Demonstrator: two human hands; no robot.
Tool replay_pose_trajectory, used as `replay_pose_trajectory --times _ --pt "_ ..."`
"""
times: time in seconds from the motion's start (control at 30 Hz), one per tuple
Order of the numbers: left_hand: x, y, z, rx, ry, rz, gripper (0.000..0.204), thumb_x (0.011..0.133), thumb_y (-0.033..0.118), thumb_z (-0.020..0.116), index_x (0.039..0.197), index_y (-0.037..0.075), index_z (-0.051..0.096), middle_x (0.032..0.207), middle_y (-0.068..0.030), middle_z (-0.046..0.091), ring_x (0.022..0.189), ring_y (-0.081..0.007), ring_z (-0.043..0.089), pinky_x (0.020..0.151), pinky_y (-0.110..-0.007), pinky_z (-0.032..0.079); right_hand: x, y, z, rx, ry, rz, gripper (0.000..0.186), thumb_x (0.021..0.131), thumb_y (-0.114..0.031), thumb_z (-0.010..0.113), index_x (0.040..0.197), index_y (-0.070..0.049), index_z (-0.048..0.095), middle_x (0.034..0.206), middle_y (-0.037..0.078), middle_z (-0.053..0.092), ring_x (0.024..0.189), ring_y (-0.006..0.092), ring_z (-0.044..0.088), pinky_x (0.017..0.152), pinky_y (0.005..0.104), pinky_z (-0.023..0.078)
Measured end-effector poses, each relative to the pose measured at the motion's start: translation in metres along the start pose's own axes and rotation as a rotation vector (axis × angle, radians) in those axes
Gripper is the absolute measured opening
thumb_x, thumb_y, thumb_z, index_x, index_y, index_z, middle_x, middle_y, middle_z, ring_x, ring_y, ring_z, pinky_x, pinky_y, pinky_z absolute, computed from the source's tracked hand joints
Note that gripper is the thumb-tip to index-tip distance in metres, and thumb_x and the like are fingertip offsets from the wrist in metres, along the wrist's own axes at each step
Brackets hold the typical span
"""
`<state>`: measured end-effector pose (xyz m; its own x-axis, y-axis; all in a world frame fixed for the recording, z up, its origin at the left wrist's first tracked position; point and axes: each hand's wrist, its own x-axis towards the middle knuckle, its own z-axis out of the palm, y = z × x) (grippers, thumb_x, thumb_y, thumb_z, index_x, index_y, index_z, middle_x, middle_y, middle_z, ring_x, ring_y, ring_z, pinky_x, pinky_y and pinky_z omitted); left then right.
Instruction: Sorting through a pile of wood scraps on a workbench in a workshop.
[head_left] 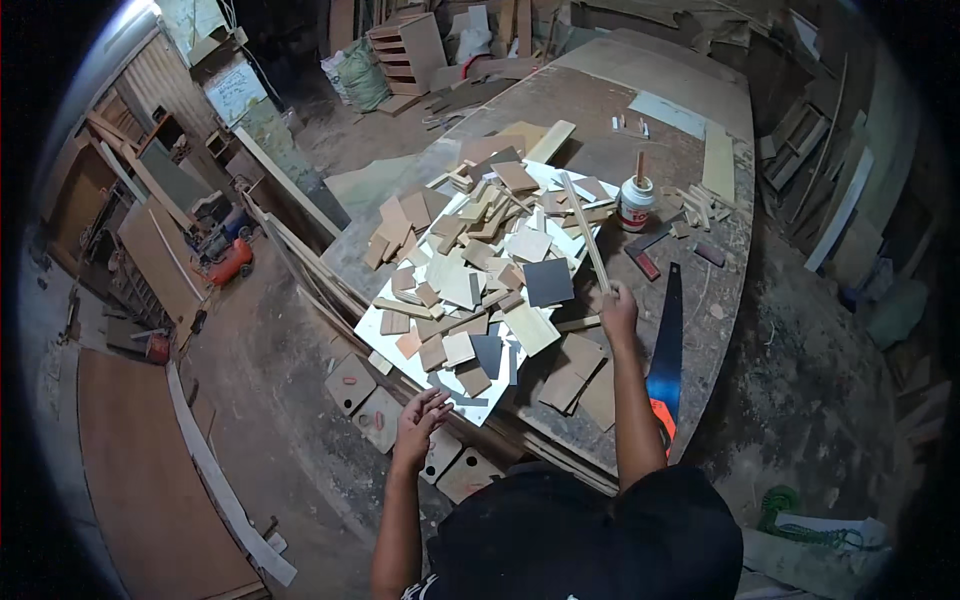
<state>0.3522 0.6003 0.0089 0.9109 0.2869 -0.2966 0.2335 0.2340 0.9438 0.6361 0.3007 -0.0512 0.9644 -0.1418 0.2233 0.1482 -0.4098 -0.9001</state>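
Observation:
My right hand (619, 312) is closed round the near end of a long thin wooden strip (582, 222). The strip slants away over the right side of a heap of small wood offcuts (480, 262). Beneath the heap lies a white board (372, 322) on the workbench. At the board's near left corner hovers my left hand (420, 425), its fingers apart and nothing visible in them. Dark square pieces, one of them a black tile-like panel (549, 284), sit among the pale offcuts. Close by my right forearm is a handsaw (669, 345) with a dark blade and orange handle.
A white glue bottle (636, 203) with a stick in it stands on the workbench (690, 300), beside small wood blocks (705, 207). Flat brown pieces (572, 372) lie near the front edge. On the floor at left are a red compressor tank (232, 262) and a large brown panel (150, 480).

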Motion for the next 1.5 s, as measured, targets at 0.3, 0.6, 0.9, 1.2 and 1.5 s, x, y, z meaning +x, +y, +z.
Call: replay_pose_trajectory --times 0.3,0.6,0.9,1.2,1.5 --pt "0.007 -0.010 -0.010 -0.097 0.013 -0.021 0.046 0.089 0.017 0.054 0.128 -0.003 0.041 0.123 -0.0176 0.055 0.105 -0.0248 0.060 0.085 -0.032 0.049 -0.118 0.063 -0.034 -0.222 0.142 0.454 0.025 0.083 -0.022 0.056 0.103 -0.006 0.053 0.092 0.015 0.062 0.085 0.0284 0.061 0.072 0.0351 0.047" --pt "0.012 -0.025 -0.011 -0.095 0.010 -0.039 0.047 0.089 0.017 0.055 0.128 -0.003 0.040 0.122 -0.0175 0.055 0.105 -0.0258 0.060 0.085 -0.033 0.050 -0.097 0.025 -0.035 -0.211 -0.408 0.144 0.021 0.077 -0.022 0.063 0.086 -0.002 0.063 0.077 0.016 0.065 0.071 0.0263 0.064 0.064 0.0359 0.049" --pt "-0.004 -0.025 -0.011 -0.064 0.031 -0.059 0.049 0.090 0.022 0.055 0.128 -0.004 0.040 0.124 -0.0172 0.054 0.107 -0.0248 0.059 0.083 -0.031 0.051 0.006 -0.030 0.006 -0.215 -0.224 -0.194 0.062 0.069 -0.027 0.074 0.121 -0.005 0.046 0.118 0.022 0.048 0.110 0.0382 0.047 0.091 0.0420 0.041" --pt "-0.020 -0.025 -0.005 -0.037 0.074 -0.092 0.047 0.091 0.023 0.053 0.130 -0.001 0.042 0.123 -0.0135 0.056 0.105 -0.0206 0.060 0.085 -0.029 0.048 0.010 -0.067 0.049 -0.614 -0.411 -0.181 0.097 0.062 -0.033 0.081 0.139 -0.013 0.027 0.136 0.025 0.029 0.120 0.0427 0.038 0.093 0.0496 0.042" --pt "-0.028 -0.034 -0.016 -0.101 0.118 -0.104 0.045 0.091 0.018 0.052 0.129 -0.002 0.041 0.123 -0.0143 0.056 0.105 -0.0218 0.060 0.086 -0.029 0.048 0.024 0.011 0.030 0.192 -0.250 0.268 0.063 0.062 -0.013 0.079 0.116 0.001 0.049 0.100 0.015 0.058 0.089 0.0247 0.056 0.073 0.0365 0.047"
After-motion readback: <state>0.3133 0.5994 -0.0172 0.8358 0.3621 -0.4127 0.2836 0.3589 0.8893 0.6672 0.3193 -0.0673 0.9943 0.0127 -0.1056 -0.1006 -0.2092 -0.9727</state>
